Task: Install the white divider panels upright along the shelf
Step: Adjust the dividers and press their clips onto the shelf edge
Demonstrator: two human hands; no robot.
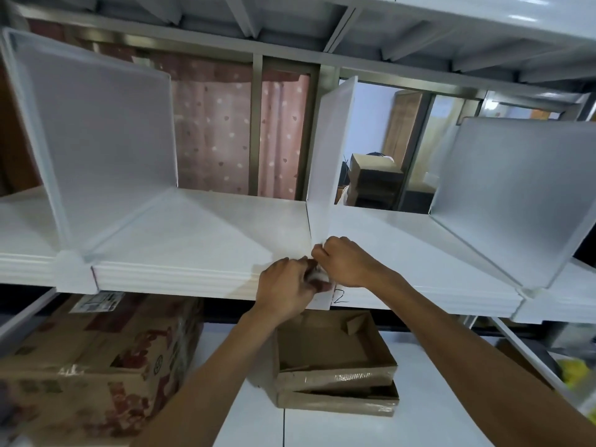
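Both hands at the shelf (200, 227) front edge: left hand (283, 290) and right hand (346, 262) touching, fingers curled, pinching a small white clip (321, 279) at the foot of the middle divider panel (332, 150), which stands upright just behind them. Two more panels upright, left panel (106, 140) and right panel (516, 195), well apart either side. Cardboard boxes (335, 359) below the hands
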